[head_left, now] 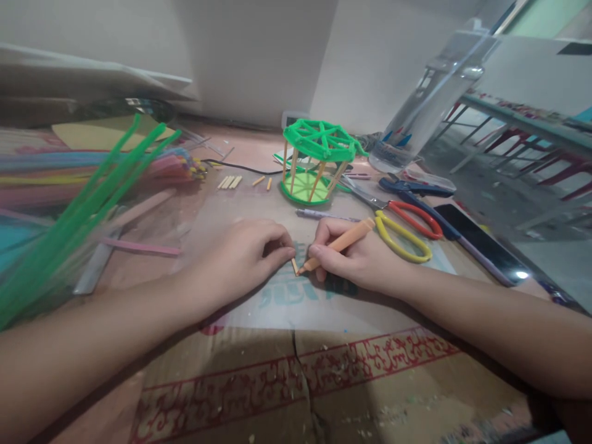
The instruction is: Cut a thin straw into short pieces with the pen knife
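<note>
Between thumb and forefinger my left hand (259,250) pinches a short wooden stick (295,266), its lower end near the white sheet (240,308). My right hand (351,253) grips an orange marker (349,237), and the marker's tip meets or almost meets the stick's lower end. Beyond the hands stands a small round frame (319,145) with a green fuzzy-wire top and base, joined by thin wooden posts. To its left lie several pale short sticks (230,182) in a row and two orange-tinted sticks (259,180).
Scissors (393,216) with red and yellow handles, blue-handled pliers (419,191) and a phone (481,240) lie at the right. Behind them is a tilted clear bottle (411,111). At left are green pipe cleaners (92,228). Patterned cardboard (222,394) covers the near table.
</note>
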The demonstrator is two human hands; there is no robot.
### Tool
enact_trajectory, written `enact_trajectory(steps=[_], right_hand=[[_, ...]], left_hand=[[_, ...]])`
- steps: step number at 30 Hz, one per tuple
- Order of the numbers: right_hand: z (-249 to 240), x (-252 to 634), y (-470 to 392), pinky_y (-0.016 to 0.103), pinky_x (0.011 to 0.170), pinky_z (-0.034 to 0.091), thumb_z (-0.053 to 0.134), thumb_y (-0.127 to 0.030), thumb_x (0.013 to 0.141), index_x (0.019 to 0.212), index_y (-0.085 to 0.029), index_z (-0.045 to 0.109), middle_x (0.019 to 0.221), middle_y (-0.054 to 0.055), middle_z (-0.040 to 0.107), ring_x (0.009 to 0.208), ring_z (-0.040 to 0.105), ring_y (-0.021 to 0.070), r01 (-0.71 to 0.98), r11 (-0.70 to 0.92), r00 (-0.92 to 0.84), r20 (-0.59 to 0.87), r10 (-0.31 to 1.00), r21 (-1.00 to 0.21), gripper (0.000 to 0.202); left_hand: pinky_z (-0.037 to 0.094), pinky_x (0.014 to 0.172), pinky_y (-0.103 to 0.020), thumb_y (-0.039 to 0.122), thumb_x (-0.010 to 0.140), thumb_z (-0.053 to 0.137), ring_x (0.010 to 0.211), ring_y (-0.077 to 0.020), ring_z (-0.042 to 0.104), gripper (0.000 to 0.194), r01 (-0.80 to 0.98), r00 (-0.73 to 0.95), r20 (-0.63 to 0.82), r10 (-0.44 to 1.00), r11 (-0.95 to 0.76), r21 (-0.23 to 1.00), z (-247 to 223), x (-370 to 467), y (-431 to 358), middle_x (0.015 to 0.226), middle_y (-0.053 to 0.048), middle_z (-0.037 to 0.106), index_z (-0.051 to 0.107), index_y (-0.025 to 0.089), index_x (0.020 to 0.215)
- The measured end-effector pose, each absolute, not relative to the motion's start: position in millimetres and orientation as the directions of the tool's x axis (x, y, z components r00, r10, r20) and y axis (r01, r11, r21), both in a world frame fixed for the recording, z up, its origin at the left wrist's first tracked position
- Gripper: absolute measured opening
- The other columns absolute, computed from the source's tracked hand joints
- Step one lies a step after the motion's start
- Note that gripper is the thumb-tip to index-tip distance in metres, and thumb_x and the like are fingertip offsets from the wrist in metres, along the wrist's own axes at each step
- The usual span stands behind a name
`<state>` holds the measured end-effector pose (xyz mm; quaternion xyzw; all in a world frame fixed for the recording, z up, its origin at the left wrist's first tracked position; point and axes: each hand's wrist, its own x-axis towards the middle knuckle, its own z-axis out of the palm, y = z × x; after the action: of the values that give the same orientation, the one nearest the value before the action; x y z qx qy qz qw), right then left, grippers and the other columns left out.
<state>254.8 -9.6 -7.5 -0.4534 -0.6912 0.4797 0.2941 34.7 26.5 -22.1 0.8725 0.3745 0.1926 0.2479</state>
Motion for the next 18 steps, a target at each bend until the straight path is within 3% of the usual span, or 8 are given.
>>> enact_trajectory(steps=[18], right_hand=[[-7.4,253.7,-10.7,0.023,0.054,0.050,0.071,-0.036,0.096,0.078,-0.022,0.054,0.061,-0.001,0.072,0.058,0.070,0.0145,0.342,0.163,-0.414,0.007,0.910,-0.926,0.028]], left_hand=[[0.038,0.070,-0.030,0.032,0.096,0.061,0.070,-0.0171,0.059,0.021,0.559,0.657,0.152,0.739,-0.611,0.560,-23.4,35.7,27.9,0.078,-0.001,0.073,0.072,0.020,0.083]])
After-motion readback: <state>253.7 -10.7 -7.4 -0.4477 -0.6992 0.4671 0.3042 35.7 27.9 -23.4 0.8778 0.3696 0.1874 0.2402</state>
